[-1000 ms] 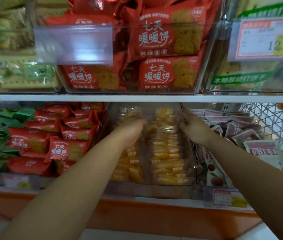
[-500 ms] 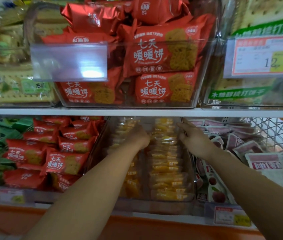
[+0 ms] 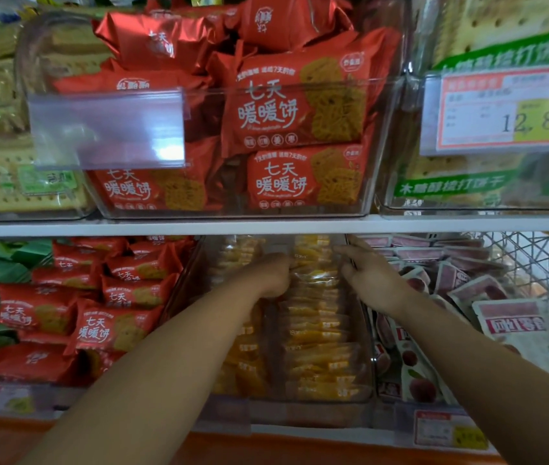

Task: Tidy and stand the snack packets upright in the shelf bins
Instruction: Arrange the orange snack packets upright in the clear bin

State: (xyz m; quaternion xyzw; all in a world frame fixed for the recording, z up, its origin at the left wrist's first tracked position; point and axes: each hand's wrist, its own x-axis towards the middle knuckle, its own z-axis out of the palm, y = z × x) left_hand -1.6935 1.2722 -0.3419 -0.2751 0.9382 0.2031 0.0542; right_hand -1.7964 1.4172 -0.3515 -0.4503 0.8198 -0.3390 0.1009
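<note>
Squarely between the two grips lies the far end of the right-hand row of yellow packets [image 3: 316,330], filed front to back in a clear bin [image 3: 368,364] on the lower shelf [image 3: 300,429]. Each packet's long axis runs across the bin, from one side to the other, so the row presents an end to each arm. The left grip [image 3: 273,273] meets the row's left edge, at the seam with the neighbouring left-hand row [image 3: 246,364], its fingers curled downward; whether they actually hold a packet cannot be told from this angle. The right grip [image 3: 367,276] sits at the row's right edge, just inside the bin wall, fingers extended and resting on the packet tops — released, not clenched. Neither arm looks nearer than the other: the packets to be squared up sit directly between them, towards the back of the bin, so the coming move is likely a squeeze inward from both sides — then a lift to upright
</note>
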